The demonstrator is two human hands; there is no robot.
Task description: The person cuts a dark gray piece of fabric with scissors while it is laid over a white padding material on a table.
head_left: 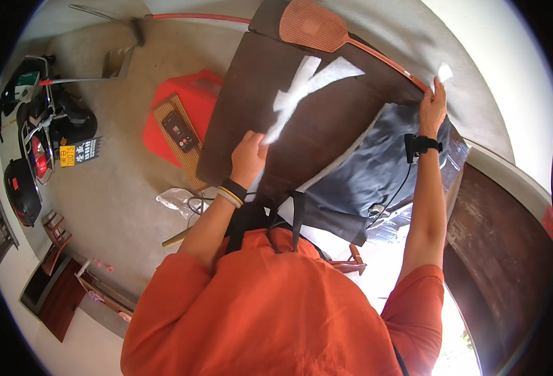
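Note:
A forked strip of white, felt-like fabric (297,89) stretches over the dark tabletop. My left hand (249,160) is closed on its lower end, with part of the strip hanging below the fist. On the right, my right hand (434,109) reaches to the table's far edge, its fingers together at a small white scrap (444,72). The end of an orange fly swatter's handle (402,71) lies beside those fingers; whether they touch it, I cannot tell. Under my right wrist is a dark grey cloth (364,163) with a pale underside, lying rumpled.
The brown table (239,94) stands by a white wall. Left of it, a red stool (154,116) holds a bamboo board (192,163) and a phone (179,130). A crumpled clear bag (179,200) is near my left forearm. A motorcycle (45,128) stands farther left.

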